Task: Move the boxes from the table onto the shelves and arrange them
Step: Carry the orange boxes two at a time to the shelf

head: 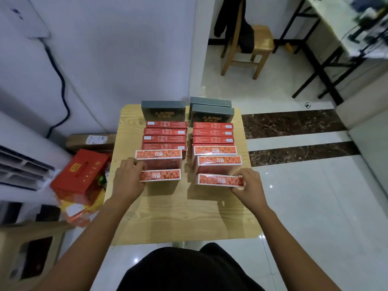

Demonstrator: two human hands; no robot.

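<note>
From the head camera, a small wooden table [182, 215] carries two rows of boxes standing on edge, running from near to far. In each row the near boxes are orange-patterned, behind them come plain red boxes [165, 135], and at the far end stand dark grey boxes [163, 111].

The left hand [129, 179] is curled around the left end of the nearest orange box of the left row [160, 175], fingers closed on its end, with the knuckles also against the next box behind. The right hand [247, 182] pinches the right end of the nearest orange box of the right row [220, 180], thumb on the near face and fingers over the top edge.

On the floor to the left of the table lies a red gift carton [80, 172]. Far right stands a wooden chair [249, 49] with dark clothing hung on it
</note>
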